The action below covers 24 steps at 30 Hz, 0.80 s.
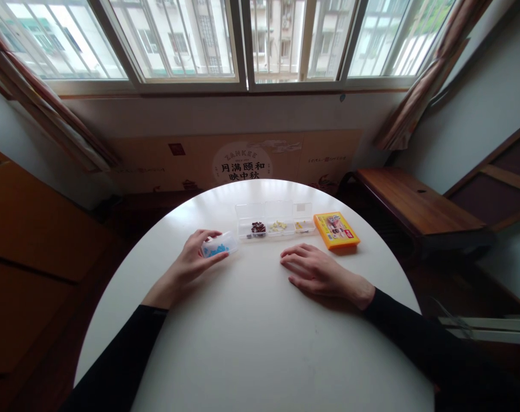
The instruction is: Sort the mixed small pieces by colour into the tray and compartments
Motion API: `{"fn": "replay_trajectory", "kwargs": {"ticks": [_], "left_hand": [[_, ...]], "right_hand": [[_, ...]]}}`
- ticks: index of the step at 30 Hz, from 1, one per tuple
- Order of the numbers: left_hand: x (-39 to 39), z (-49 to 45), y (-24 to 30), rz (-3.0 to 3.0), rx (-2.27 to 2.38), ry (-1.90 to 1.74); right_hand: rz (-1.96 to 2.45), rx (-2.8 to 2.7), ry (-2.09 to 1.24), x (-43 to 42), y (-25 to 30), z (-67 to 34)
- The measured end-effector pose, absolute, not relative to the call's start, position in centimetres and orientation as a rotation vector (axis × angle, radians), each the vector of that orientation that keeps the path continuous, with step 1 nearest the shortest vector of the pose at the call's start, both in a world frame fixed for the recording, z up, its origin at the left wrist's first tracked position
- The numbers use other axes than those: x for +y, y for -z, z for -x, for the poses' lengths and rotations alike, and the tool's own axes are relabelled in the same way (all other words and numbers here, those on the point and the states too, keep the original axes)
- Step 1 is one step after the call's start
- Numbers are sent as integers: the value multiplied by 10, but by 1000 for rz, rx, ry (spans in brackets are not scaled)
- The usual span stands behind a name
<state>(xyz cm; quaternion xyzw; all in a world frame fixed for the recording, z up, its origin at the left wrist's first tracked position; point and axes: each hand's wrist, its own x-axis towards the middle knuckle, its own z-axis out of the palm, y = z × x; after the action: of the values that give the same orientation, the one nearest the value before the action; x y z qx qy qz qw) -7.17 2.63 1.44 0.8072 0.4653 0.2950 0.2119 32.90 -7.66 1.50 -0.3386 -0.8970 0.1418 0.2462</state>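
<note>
My left hand point(191, 261) grips a small clear plastic box point(220, 244) holding blue pieces, resting on the white round table point(251, 343). Fingers and thumb wrap round the box's left end. My right hand point(313, 270) lies flat on the table, palm down, fingers stretched out toward the left, holding nothing. Just beyond both hands stands a row of clear open compartment boxes point(275, 220): one holds dark red pieces point(258, 228), one pale yellow pieces point(278, 226), one a few small yellow bits point(301, 225).
An orange flat box point(336, 230) lies to the right of the clear boxes. A wooden bench point(409, 206) stands right of the table. A printed cardboard panel point(242, 163) leans against the wall under the window.
</note>
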Motion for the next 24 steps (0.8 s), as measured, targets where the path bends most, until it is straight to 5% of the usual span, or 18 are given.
{"fn": "replay_trajectory", "kwargs": {"ticks": [24], "left_hand": [[29, 67, -18, -1959, 1358, -781]], "right_hand": [[923, -2435, -369, -77, -13, -330]]}}
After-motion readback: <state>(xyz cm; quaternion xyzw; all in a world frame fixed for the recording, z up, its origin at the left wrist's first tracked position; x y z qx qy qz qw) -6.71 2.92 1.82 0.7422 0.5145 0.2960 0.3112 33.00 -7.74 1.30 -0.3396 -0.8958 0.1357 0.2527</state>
